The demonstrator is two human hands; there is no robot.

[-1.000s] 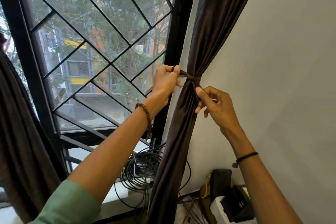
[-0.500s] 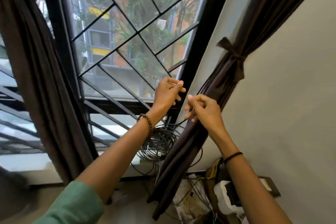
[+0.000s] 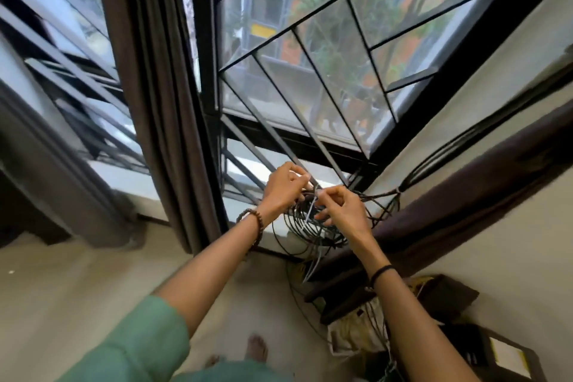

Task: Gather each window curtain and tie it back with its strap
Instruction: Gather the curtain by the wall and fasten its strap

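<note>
Left hand (image 3: 283,191), right hand (image 3: 342,212): fingers (image 3: 331,195) curled, cannot tell if grasping; box label (image 3: 508,357) blurred.

The white window sill (image 3: 130,180) carries a coil of dark cables (image 3: 310,234), and a few of its strands spill over the edge. Below the coil and out to its left runs the pale floor (image 3: 77,288), where my bare foot (image 3: 257,347) stands. Down and to the right of the coil, by the wall, a crumpled whitish bag (image 3: 350,335) sits tangled in wires. Further right is a dark box (image 3: 479,346) with a pale label. Well left of the coil a brown curtain (image 3: 167,133) hangs down to the floor; whether its hem touches, I cannot tell.
</note>
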